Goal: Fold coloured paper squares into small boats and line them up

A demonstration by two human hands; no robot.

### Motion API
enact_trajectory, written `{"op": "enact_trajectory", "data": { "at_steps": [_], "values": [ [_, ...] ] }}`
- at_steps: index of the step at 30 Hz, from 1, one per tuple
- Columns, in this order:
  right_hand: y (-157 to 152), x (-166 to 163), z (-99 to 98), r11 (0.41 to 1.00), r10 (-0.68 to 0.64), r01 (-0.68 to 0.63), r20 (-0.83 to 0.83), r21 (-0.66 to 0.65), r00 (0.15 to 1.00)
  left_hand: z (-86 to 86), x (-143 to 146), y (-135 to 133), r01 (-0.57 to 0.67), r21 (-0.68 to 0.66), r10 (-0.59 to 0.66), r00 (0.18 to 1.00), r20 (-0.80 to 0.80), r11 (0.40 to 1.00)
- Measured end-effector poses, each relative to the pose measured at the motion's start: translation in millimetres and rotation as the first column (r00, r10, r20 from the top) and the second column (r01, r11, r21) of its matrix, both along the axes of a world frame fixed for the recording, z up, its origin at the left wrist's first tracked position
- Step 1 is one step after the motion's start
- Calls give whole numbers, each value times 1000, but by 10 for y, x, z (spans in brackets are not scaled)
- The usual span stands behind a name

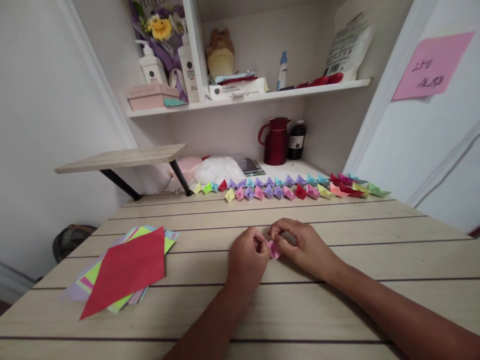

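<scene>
The left hand (245, 255) and right hand (302, 245) are pinching a small folded pink paper (275, 249), maybe steadying it; flat red paper (129, 272) is lying left of it.

We pinch a folded pink paper (275, 251) with our left hand (244, 257) and right hand (304, 246); beyond our grip stand paper boats (268, 192), leftward coloured sheets (131, 270).

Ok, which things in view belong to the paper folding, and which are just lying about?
Belongs:
small pink folded paper, between left hand and right hand
stack of coloured paper, red on top
multicoloured folded paper boats

Lying about:
dark red handled jug
brown plush toy
</scene>
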State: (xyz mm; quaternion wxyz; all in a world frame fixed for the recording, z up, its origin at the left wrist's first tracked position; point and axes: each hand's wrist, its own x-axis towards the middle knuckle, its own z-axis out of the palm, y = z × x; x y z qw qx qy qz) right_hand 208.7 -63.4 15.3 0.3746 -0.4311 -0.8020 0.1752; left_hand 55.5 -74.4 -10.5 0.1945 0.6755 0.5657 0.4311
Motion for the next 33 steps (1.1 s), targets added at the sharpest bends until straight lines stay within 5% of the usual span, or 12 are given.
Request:
{"op": "enact_trajectory", "data": {
  "at_steps": [7,12,21,33],
  "values": [
    [7,16,-5,986,147,-146,5,-84,989,0,-42,50,-123,15,123,992,27,992],
    [20,9,-46,986,96,-104,-66,-128,993,17,-35,33,-119,45,118,993,13,992],
    [73,-35,-175,984,72,-101,-190,-149,979,-9,-13,-2,10,99,0,995,-100,995],
    [123,11,-247,999,21,-21,1,-47,1000,-78,-16,32,93,88,-78,984,-160,992]
  ]
}}
